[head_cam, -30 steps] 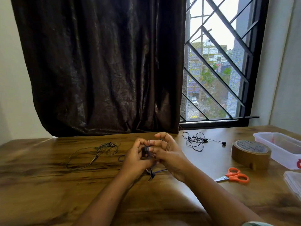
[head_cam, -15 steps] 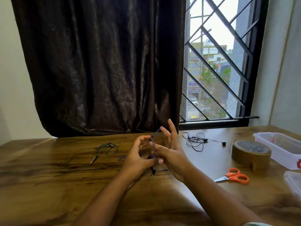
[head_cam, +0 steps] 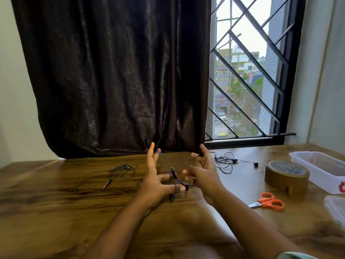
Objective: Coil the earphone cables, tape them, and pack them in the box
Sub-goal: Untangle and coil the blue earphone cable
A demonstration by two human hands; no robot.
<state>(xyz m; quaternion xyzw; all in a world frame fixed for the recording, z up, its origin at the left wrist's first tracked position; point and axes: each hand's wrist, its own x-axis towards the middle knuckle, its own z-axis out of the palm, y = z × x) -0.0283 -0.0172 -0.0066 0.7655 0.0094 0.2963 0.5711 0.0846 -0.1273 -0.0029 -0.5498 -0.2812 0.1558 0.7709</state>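
My left hand [head_cam: 155, 184] is raised over the table with fingers and thumb spread. A purple earphone cable [head_cam: 166, 163] runs from a fingertip down to the thumb, and an earbud [head_cam: 171, 197] dangles below the thumb. My right hand [head_cam: 203, 174], just to the right, pinches the cable's free end at its raised fingertips. A dark earphone set [head_cam: 112, 174] lies loose on the left of the table. Tangled black earphones [head_cam: 225, 161] lie behind my right hand. The clear plastic box [head_cam: 321, 169] stands open at the right, with a brown tape roll [head_cam: 286, 174] beside it.
Orange-handled scissors [head_cam: 268, 200] lie in front of the tape roll. A clear lid [head_cam: 336, 208] sits at the right edge of the wooden table [head_cam: 56, 212]. A dark curtain and a barred window stand behind the table.
Both hands have lifted and drawn apart. My left hand's fingers spread out, and the purple cable now stretches across them instead of being bunched between the hands.
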